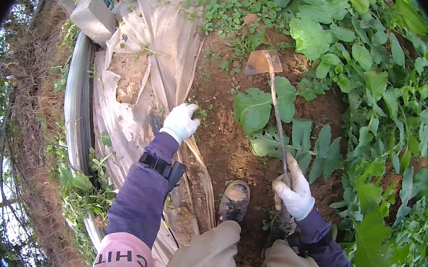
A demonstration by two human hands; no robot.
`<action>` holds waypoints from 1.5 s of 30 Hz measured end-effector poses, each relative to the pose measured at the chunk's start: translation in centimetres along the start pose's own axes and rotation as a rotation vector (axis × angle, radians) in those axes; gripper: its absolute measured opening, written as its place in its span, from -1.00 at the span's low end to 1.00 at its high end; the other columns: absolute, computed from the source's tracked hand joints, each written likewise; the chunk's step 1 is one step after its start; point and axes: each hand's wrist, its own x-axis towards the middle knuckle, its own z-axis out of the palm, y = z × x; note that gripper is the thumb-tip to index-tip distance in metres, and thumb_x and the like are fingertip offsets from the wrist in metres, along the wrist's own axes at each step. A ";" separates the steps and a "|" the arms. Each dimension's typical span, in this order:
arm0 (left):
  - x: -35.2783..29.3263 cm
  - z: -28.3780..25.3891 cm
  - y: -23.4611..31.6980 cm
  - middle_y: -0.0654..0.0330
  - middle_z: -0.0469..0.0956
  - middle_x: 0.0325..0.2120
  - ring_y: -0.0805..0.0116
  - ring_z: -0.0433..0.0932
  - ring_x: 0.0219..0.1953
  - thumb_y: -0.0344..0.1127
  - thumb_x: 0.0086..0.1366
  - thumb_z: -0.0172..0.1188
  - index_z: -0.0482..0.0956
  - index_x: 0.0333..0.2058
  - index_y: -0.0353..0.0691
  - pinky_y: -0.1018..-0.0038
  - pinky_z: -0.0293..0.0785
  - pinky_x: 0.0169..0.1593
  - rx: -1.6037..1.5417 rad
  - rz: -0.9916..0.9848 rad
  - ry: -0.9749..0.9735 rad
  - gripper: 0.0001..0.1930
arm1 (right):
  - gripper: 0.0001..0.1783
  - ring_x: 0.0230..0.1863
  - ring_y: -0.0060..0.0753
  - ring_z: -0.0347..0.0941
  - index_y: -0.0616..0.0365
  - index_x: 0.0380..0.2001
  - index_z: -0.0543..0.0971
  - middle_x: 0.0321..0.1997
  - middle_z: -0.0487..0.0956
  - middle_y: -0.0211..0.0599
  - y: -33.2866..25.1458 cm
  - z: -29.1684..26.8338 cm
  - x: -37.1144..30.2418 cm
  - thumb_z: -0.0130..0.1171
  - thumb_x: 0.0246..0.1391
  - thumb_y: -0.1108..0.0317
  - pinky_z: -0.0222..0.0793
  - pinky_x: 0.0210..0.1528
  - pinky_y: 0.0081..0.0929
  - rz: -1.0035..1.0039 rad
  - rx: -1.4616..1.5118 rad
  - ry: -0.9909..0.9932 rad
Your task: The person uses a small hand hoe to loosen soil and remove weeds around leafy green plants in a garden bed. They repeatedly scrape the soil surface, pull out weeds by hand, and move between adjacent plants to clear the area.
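My right hand [296, 191], in a white glove, is wrapped round the handle of a hoe [278, 112]. The hoe's flat, rusty blade rests on the soil farther ahead, beside broad green leaves [252, 110]. My left hand [180, 123], also gloved in white, is closed over the edge of the pale plastic sheet. A small green weed [203, 114] shows at its fingertips. The fingers' undersides are hidden.
Torn, pale plastic sheeting [153, 16] covers the ground on the left. A concrete block [94, 17] stands by a bent, pale tube of rolled film [77, 107]. Dense leafy plants [381, 100] fill the right. My shoe [234, 202] stands on bare soil [217, 150].
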 end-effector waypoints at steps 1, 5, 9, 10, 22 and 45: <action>-1.2 1.3 0.7 -0.03 0.47 -0.30 0.00 0.47 -0.19 -0.36 -0.02 0.12 0.50 -0.25 -0.18 0.25 0.41 -0.12 0.086 -0.024 -0.200 -0.72 | -0.16 -0.71 -0.65 0.26 0.12 0.27 -0.13 -0.56 0.28 -0.44 0.1 0.4 0.1 0.06 -0.02 0.44 0.26 -0.69 -0.69 0.031 -0.006 0.007; -4.1 4.8 1.2 -0.04 0.46 -0.32 -0.02 0.46 -0.23 -0.39 -0.07 0.13 0.48 -0.27 -0.23 0.27 0.39 -0.12 -0.091 -0.109 -0.202 -0.70 | -0.14 -0.70 -0.64 0.26 0.15 0.27 -0.14 -0.55 0.27 -0.43 0.2 1.2 -0.1 0.06 -0.04 0.44 0.27 -0.68 -0.67 0.109 -0.030 0.004; -8.7 -1.3 2.1 0.03 0.46 -0.41 0.01 0.46 -0.28 -0.39 -0.10 0.13 0.48 -0.38 -0.25 0.30 0.39 -0.19 -0.275 -0.077 0.066 -0.78 | -0.14 -0.72 -0.64 0.26 0.20 0.27 -0.12 -0.54 0.27 -0.42 0.3 0.0 -1.4 0.07 -0.06 0.42 0.27 -0.71 -0.69 0.043 -0.063 -0.001; -10.7 -3.3 1.2 0.05 0.45 -0.43 0.03 0.46 -0.29 -0.40 -0.10 0.13 0.48 -0.40 -0.24 0.32 0.39 -0.20 -0.194 -0.120 0.083 -0.80 | -0.13 -0.72 -0.64 0.26 0.21 0.26 -0.12 -0.55 0.27 -0.43 0.1 -0.2 -1.7 0.08 -0.07 0.40 0.27 -0.72 -0.70 0.025 -0.105 0.007; -36.5 -7.0 -18.0 0.10 0.00 0.23 0.07 -0.07 0.27 -0.17 0.12 -0.01 0.11 0.17 -0.02 0.01 -0.42 0.27 0.995 -0.379 -0.613 -0.40 | -0.14 -0.80 -0.67 0.22 0.24 0.25 -0.10 -0.65 0.29 -0.47 1.2 -1.5 -6.3 0.10 -0.04 0.28 0.20 -0.81 -0.70 -0.070 -0.249 0.090; -38.3 -15.3 -9.0 0.10 0.56 -0.33 0.10 0.53 -0.23 0.01 0.05 0.06 0.55 -0.23 -0.05 0.22 0.45 -0.16 0.346 -0.581 -0.221 -0.63 | -0.44 -0.54 -0.57 0.28 0.22 -0.06 0.41 -0.53 0.43 -0.36 -4.5 -3.7 -21.0 0.21 -0.13 0.14 0.29 -0.43 -0.60 -0.437 -0.981 0.213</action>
